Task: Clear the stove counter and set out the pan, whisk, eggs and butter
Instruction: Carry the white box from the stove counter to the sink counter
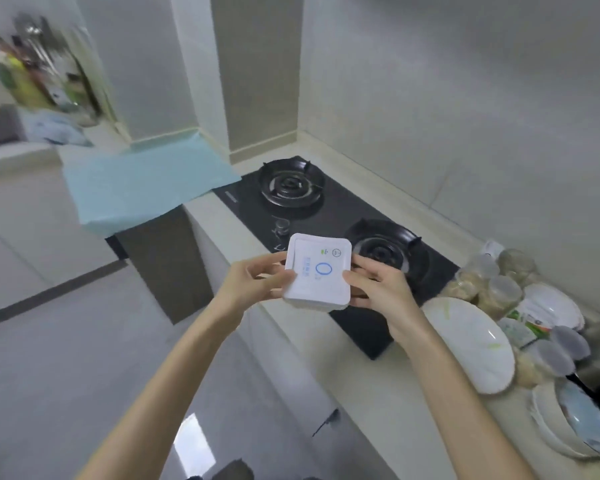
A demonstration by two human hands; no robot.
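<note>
Both grips on white square box (317, 271): left grip (253, 282) pinches its left edge, right grip (378, 289) its right edge. Box held above front of stove (326, 209). White plates (471, 344), jars (499, 292) on worktop (378, 393) right of stove.

Head view, downward over stove (329, 216)

Even, diffuse indoor light is recorded, with only soft shadows. A bright patch of glare is noted on the glossy floor (191, 441). Blur is observed throughout, heaviest on the bottles (32, 74) at upper left. The white box (317, 273) is rendered sharpest. Wall lines are bowed towards the edges.
</note>
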